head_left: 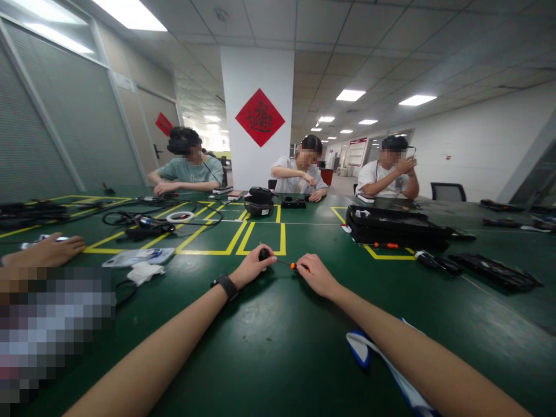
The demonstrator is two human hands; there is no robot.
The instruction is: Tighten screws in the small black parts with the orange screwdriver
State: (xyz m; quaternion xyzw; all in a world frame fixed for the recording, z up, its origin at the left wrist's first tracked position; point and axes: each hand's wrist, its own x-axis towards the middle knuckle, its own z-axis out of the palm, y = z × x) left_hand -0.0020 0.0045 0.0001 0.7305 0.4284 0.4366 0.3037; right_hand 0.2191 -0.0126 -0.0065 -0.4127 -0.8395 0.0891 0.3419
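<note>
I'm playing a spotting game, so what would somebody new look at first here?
Probably the red diamond-shaped sign with dark writing on the white pillar, up near the middle. Below it, the right hand holds a screwdriver with orange on its handle, its shaft pointing toward the small black part in the left hand. The yellow tape outlines also stand out on the green tabletop, beyond the hands.

Between the left forearm [169,341] and right forearm [403,330], bare table [260,370] gives a wide way in. A screwdriver [294,266] bars the gap between the 2 hands. Ahead, a lane runs between a black case [259,205] and stacked trays [397,226]. Leftward, a crumpled tissue [146,272], cables [134,221] and a co-worker's hand [56,249] obstruct.
</note>
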